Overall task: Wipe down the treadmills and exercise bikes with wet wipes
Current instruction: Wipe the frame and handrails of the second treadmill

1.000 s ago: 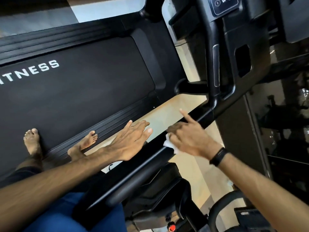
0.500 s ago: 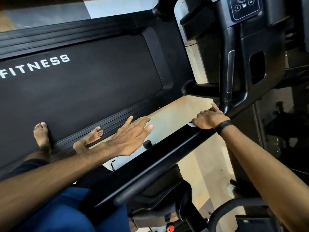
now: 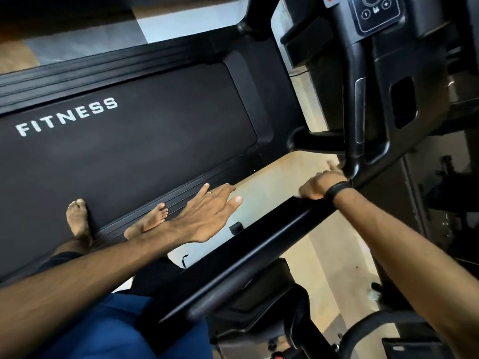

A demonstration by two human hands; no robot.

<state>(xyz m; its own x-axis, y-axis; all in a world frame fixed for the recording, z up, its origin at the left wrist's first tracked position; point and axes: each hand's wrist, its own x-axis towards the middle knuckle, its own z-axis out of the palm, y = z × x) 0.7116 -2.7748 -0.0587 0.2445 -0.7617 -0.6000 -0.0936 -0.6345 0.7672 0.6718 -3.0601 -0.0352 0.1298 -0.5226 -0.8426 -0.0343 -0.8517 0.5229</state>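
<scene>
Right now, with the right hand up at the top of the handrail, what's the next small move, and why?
Probably draw the right hand back down the handrail toward the body. It grips the rail right where it meets the upright, so there is no more rail ahead. The wipe is barely visible under the fingers. The left hand hovers flat, free.

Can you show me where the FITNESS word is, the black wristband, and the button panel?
FITNESS word (image 3: 68, 116): head view, on the letter N.
Black wristband (image 3: 336, 190): head view, middle of the band.
Button panel (image 3: 376, 11): head view, centre of the panel.

Pale beige floor (image 3: 282, 182), grey mat (image 3: 186, 24) beyond, dim reflective glass wall (image 3: 451, 203) at right
</scene>
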